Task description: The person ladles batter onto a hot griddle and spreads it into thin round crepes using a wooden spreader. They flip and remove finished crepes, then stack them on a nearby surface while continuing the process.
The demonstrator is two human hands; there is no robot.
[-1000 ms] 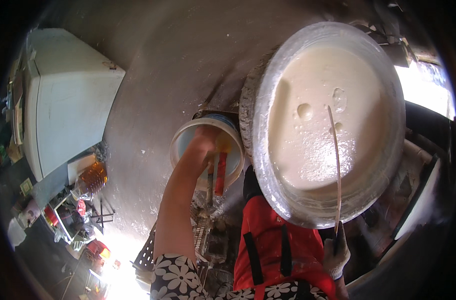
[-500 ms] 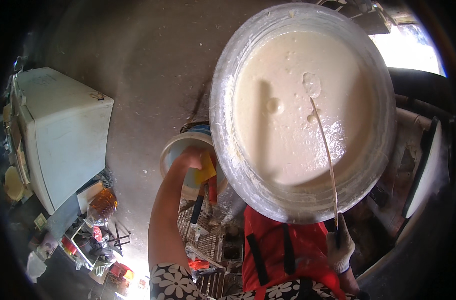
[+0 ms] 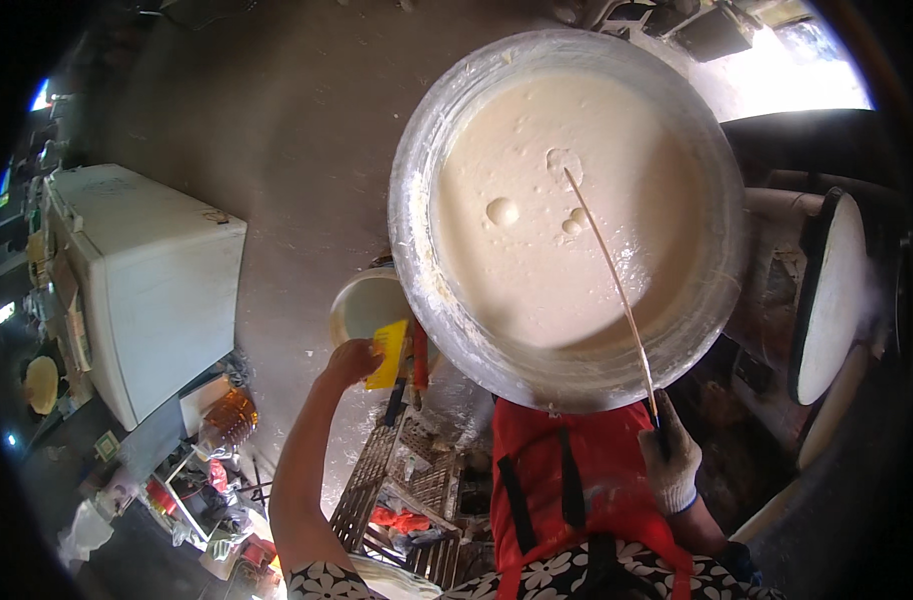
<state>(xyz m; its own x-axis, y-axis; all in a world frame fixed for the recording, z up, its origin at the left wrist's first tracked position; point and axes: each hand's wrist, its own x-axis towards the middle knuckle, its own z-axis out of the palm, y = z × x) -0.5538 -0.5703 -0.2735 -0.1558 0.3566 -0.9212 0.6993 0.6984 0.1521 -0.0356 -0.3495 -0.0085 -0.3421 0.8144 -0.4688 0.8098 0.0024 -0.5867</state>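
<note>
Gripped in the left hand [image 3: 354,362], a yellow scraper [image 3: 388,353] is just left of the frame's centre, near a pale bucket [image 3: 338,308]. At lower right, the gloved right hand [image 3: 674,466] is closed around a thin stick [image 3: 628,304] reaching over pale liquid [image 3: 532,280] in a big basin [image 3: 413,230].

The left arm [image 3: 299,460] is bare below a short patterned sleeve [image 3: 327,581]; it comes up from the lower edge and reaches forward, slightly bent. The left hand [image 3: 355,361] is at its end, closed in a pinch toward the right side. The right hand [image 3: 673,466] wears a pale glove, curled in a firm grip, and the right forearm [image 3: 699,526] goes down behind it
</note>
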